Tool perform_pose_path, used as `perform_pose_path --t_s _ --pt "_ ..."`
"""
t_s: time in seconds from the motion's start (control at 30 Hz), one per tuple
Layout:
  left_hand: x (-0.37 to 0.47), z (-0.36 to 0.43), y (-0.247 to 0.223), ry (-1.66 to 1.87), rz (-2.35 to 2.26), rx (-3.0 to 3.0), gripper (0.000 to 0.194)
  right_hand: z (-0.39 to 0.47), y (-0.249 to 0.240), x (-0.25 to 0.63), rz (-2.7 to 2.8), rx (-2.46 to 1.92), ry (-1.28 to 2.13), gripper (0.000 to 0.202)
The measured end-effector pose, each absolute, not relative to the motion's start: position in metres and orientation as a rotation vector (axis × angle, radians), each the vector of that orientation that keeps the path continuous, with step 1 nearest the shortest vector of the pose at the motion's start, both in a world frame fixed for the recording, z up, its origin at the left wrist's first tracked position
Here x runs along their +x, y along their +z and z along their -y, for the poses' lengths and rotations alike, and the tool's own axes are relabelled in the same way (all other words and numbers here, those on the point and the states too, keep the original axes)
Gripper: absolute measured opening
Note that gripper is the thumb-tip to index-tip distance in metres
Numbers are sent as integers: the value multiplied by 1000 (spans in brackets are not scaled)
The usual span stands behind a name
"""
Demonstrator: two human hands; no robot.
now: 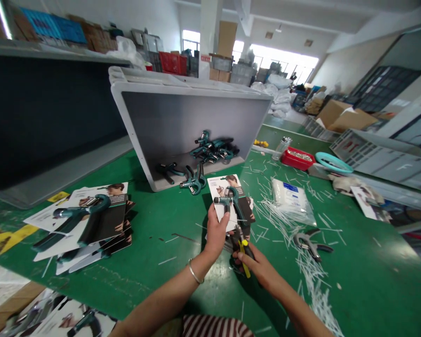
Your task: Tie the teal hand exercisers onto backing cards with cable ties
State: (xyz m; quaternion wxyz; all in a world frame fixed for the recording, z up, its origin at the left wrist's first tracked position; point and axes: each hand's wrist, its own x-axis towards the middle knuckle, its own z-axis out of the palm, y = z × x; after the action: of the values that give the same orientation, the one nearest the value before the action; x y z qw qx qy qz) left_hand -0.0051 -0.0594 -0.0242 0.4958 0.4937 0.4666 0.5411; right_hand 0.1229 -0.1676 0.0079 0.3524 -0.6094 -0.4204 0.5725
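My left hand [216,232] is closed round the lower left of a printed backing card [215,184], thumb on top. Against this card lie teal-handled pliers [235,199], with a white cable tie across them. My right hand [254,264] grips cutting pliers [244,252] with black and yellow handles, and their jaws reach to the card's lower edge close to the cable tie. Whether the jaws touch the tie I cannot tell. Below the card, part of what lies underneath is hidden by my hands.
A grey crate [133,135] on its side holds several teal pliers [214,150]. Carded pliers [87,220] are stacked at left. To the right lie a bag of cable ties [293,199], grey pliers [312,244], scattered tie offcuts [317,285] and a red tray [297,159].
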Motion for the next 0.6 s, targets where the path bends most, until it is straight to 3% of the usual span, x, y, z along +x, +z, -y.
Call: perform_pose_path --t_s 0.2,0.6 --pt "-4 70 -20 1368 -1024 1189 57 158 10 117 1157 -1561 1485 56" --pt "-9 74 -18 1326 -1011 1126 52 168 -15 105 1256 -1662 1170 40"
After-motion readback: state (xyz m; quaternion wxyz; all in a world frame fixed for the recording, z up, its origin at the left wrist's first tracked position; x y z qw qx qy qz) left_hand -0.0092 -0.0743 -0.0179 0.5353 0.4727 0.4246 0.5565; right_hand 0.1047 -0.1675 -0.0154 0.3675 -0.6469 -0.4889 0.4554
